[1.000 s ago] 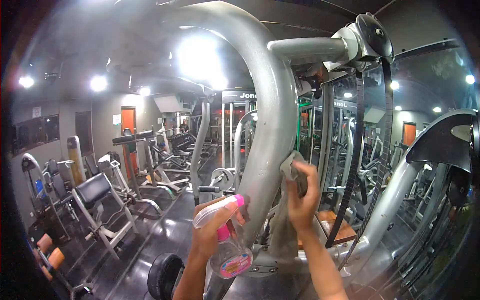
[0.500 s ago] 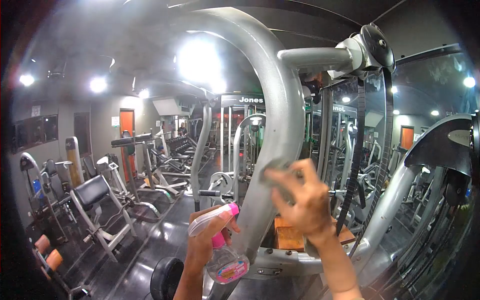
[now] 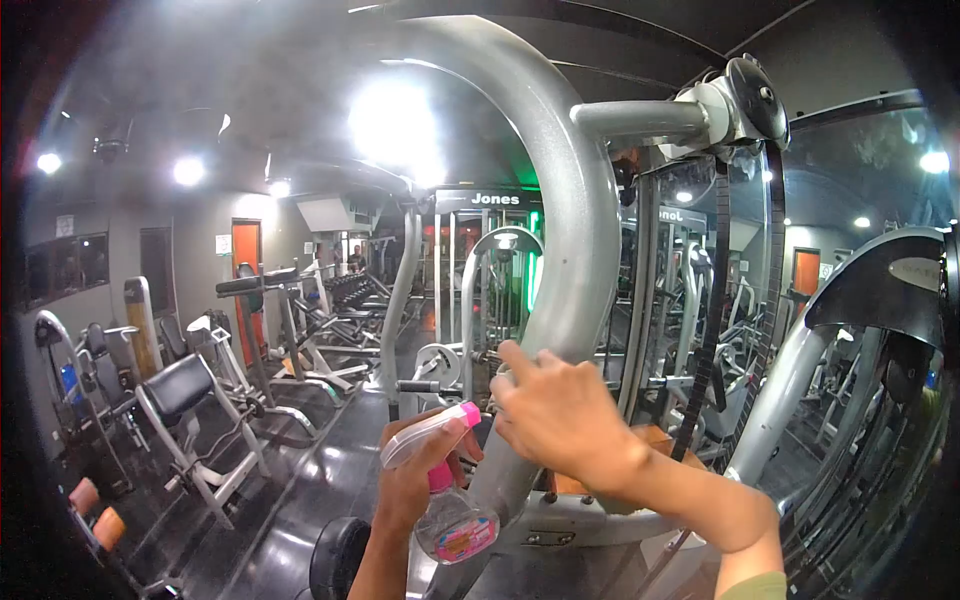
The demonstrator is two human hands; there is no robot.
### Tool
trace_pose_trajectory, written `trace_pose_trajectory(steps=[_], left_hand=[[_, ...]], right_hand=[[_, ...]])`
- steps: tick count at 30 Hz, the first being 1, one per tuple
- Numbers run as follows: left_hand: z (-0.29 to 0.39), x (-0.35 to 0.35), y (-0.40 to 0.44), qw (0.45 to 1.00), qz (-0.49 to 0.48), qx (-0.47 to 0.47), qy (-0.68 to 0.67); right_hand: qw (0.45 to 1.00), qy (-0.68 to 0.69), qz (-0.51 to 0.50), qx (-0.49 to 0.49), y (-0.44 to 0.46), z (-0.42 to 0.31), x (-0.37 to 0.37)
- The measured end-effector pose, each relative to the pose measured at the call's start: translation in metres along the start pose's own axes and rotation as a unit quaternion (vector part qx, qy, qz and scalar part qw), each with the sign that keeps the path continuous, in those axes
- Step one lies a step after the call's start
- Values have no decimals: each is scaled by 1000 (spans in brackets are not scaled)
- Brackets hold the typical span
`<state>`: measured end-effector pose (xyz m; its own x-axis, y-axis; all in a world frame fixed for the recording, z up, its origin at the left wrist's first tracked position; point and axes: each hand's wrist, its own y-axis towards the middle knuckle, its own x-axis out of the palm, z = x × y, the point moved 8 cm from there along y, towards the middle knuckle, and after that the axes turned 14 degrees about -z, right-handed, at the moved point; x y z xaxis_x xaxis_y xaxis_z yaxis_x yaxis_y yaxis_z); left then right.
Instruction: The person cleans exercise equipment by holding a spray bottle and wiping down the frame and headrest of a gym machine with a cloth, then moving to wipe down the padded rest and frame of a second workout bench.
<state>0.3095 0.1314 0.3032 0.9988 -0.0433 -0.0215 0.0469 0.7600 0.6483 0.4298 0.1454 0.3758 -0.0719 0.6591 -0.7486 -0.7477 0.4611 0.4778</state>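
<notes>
A clear spray bottle (image 3: 455,525) with a pink-and-white trigger head and a pink label is in my left hand (image 3: 408,470). The fingers of that hand wrap around its neck, just left of a thick silver tube (image 3: 578,250) of a gym machine. My right hand (image 3: 560,415) lies against the lower part of the tube, its fingers curled around the front and far side. The grey cloth seen in that hand a moment earlier is now hidden between the hand and the tube.
Black belts (image 3: 716,300) hang from a pulley (image 3: 757,97) on the right. An orange-brown block (image 3: 655,440) sits behind my right wrist. A padded bench (image 3: 178,388) and other machines stand at left, with a mirror along the right side.
My right hand has moved down and left along the tube, turning so its back faces me and its forearm slants across. The left hand with the spray bottle has hardly moved.
</notes>
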Motion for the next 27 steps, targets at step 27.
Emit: trace_pose_trajectory(steps=[27], left_hand=[[-11, -1, -9, 998, -41, -39, -11]], right_hand=[[979, 53, 159, -119, -61, 17, 19]])
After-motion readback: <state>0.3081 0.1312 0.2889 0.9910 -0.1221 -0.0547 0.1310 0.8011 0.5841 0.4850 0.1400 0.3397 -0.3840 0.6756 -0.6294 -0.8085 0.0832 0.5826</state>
